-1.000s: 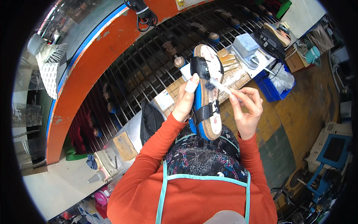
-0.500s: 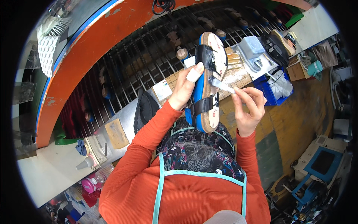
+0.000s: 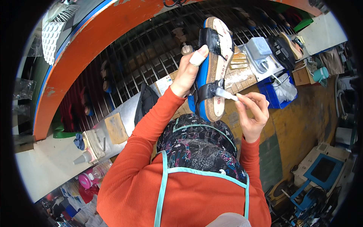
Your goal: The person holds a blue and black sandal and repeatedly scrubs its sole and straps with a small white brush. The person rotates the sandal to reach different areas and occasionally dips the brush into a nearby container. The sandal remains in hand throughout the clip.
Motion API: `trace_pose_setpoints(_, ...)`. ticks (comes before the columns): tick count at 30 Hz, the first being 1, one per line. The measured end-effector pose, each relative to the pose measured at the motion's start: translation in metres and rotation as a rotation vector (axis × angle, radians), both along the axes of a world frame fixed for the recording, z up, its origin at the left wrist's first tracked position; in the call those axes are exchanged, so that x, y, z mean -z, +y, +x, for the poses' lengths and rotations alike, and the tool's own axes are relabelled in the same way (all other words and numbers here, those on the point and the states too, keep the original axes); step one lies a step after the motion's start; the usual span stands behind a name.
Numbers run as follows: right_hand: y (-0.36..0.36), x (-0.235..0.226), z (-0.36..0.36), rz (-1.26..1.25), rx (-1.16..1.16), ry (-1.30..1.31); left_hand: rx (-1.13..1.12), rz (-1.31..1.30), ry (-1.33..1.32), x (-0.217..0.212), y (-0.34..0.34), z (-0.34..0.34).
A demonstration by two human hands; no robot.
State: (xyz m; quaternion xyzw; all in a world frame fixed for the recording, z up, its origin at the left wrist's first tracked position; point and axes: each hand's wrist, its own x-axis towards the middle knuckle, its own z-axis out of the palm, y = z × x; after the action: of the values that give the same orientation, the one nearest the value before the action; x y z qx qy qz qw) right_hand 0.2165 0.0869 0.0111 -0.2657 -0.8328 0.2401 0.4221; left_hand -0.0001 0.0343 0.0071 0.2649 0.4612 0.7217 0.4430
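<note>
Beyond your patterned apron [image 3: 200, 149], your left hand [image 3: 187, 75] grips the blue side of a black-strapped sandal [image 3: 215, 68]. Your right hand [image 3: 252, 115], apart from it, pinches a pale brush [image 3: 227, 94], tip at the strap [image 3: 207, 91] nearest the apron; a blue bin [image 3: 269, 95] sits to the apron's right.

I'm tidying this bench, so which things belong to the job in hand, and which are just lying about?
In use:
- sandal, in the left hand
- white tool, in the right hand

Lying about, as far as I can judge:
- tan block
- blue bin
- teal cup
</note>
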Motion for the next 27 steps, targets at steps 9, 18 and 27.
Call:
trace_pose_setpoints(9, 0.017, -0.011, 0.000, -0.015, -0.173, 0.109, 0.028, 0.056, -0.008, 0.002, 0.004, -0.004)
trace_pose_setpoints(18, -0.002, 0.003, 0.000, -0.190, -0.089, -0.005, -0.122, 0.002, -0.017, -0.002, -0.007, -0.016)
trace_pose_setpoints(27, -0.022, 0.010, 0.001, -0.226, -0.042, -0.059, -0.210, -0.160, 0.122, 0.012, -0.019, -0.023)
